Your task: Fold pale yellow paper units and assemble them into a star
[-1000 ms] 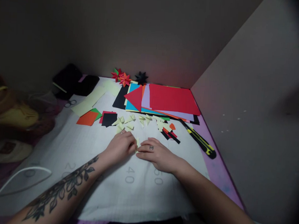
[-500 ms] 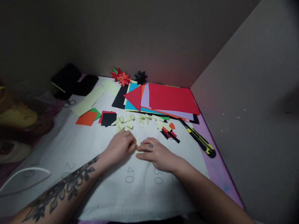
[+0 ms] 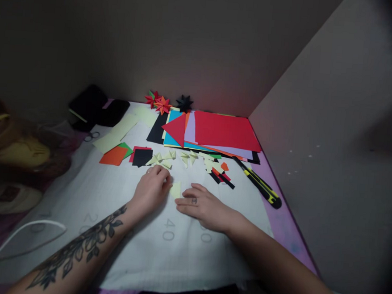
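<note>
A small pale yellow piece of paper (image 3: 176, 190) lies on the white number-marked sheet (image 3: 141, 259), between my two hands. At its left edge, the curled fingers of my left hand (image 3: 153, 189) pinch it. My right hand (image 3: 208, 207) rests flat on the other side, fingers stretched out, with the fingertips at the paper's lower right edge. Just beyond my hands are several folded pale yellow paper pieces (image 3: 189, 157). Whether the paper is folded under my left fingers is hidden.
Coloured paper sheets (image 3: 229, 130) are stacked at the back, below folded paper stars (image 3: 163, 105). A yellow-black utility knife (image 3: 258, 183) lies right, near paper scraps (image 3: 211, 163). Small squares (image 3: 113, 155) and scissors (image 3: 92, 136) lie left. A white cable (image 3: 39, 222) loops at the near left.
My hands have moved apart, the left one to the left and the right one slightly nearer me. More of the pale yellow paper now shows between them.
</note>
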Motion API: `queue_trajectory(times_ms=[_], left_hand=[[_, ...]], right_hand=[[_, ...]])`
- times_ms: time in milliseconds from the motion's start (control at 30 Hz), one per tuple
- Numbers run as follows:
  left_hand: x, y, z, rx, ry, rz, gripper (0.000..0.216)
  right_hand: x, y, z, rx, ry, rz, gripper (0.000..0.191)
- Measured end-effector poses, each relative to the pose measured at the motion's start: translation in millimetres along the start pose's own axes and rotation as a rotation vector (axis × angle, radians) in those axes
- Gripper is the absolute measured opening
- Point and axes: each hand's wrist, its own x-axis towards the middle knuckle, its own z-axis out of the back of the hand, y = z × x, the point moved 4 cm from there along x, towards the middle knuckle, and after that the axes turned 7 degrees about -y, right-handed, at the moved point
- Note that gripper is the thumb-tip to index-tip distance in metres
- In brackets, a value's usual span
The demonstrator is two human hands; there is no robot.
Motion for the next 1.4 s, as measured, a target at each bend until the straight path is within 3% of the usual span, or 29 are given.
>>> queue_trajectory(times_ms=[400, 567, 667, 733, 833, 933, 1000, 1167, 1267, 1400], left_hand=[[-5, 6, 1, 0.138, -0.057, -0.008, 0.013], [-12, 7, 5, -0.072, -0.07, -0.015, 0.019], [-11, 3, 3, -0.169, 0.018, -0.072, 0.014], [-10, 1, 2, -0.188, 0.089, -0.095, 0.009], [-8, -1, 2, -0.248, 0.133, -0.089, 0.006], [-8, 2, 4, -0.376, 0.119, 0.007, 0.012], [-10, 5, 4, -0.497, 0.106, 0.133, 0.014], [-17, 6, 0, -0.695, 0.054, 0.391, 0.017], [-21, 2, -3, -0.749, 0.017, 0.437, 0.02], [-24, -1, -7, -0.82, 0.014, 0.451, 0.024]], right_hand=[[0, 3, 1, -0.001, -0.051, -0.072, 0.046], [-1, 1, -1, 0.007, -0.089, -0.078, 0.046], [-1, 0, -1, 0.031, -0.12, -0.076, 0.043], [0, 0, 2, 0.081, -0.191, -0.057, 0.041], [0, -3, 12, 0.206, -0.412, -0.06, 0.04], [-5, -12, 19, 0.285, -0.668, -0.213, 0.031], [-9, -18, 19, 0.316, -0.757, -0.355, 0.022], [-9, -18, 5, 0.453, -0.728, -0.614, 0.018], [0, -14, 0, 0.517, -0.65, -0.708, 0.023], [10, -12, -1, 0.594, -0.547, -0.772, 0.006]])
